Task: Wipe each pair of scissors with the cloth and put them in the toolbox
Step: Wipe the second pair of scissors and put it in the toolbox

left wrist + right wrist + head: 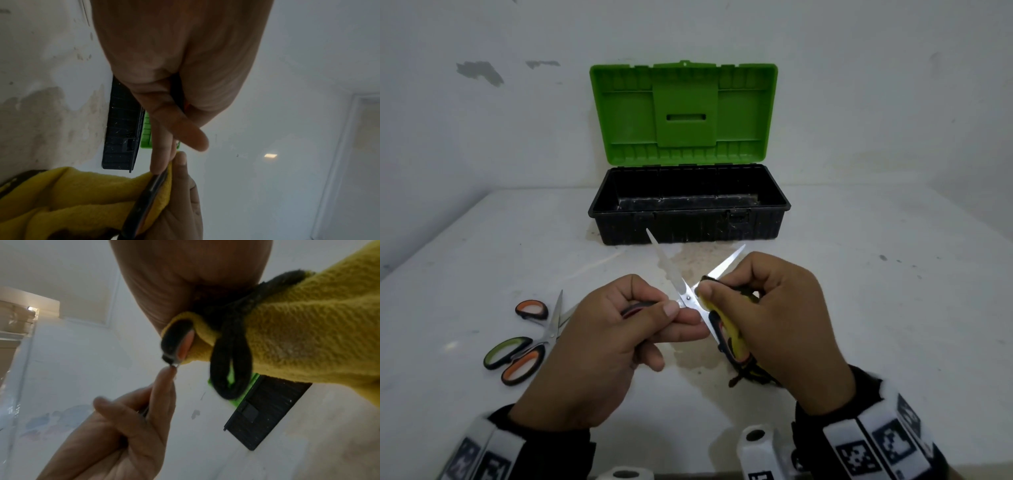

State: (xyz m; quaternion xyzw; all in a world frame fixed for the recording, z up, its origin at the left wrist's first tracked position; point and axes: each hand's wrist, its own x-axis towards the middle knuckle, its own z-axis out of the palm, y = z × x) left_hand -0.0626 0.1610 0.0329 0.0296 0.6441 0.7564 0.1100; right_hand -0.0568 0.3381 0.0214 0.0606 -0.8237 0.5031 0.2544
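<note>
An opened pair of scissors (688, 298) is held above the table, its blades spread in a V toward the toolbox (688, 219). My left hand (671, 315) grips one black and red handle, with the thumb near the pivot. My right hand (717, 291) holds a yellow cloth (729, 329) with black trim, pinched round the right blade beside the pivot. In the right wrist view the cloth (308, 321) wraps the other dark handle (176, 340). The left wrist view shows that handle (148, 194) lying against the cloth (82, 194). The toolbox stands open, its green lid (685, 113) upright and its black tub bare.
More scissors (524, 353) with orange and green handles lie overlapped on the white table (876, 308), to the left of my left hand. A brownish stain (698, 260) marks the table in front of the toolbox. A white wall rises right behind the box.
</note>
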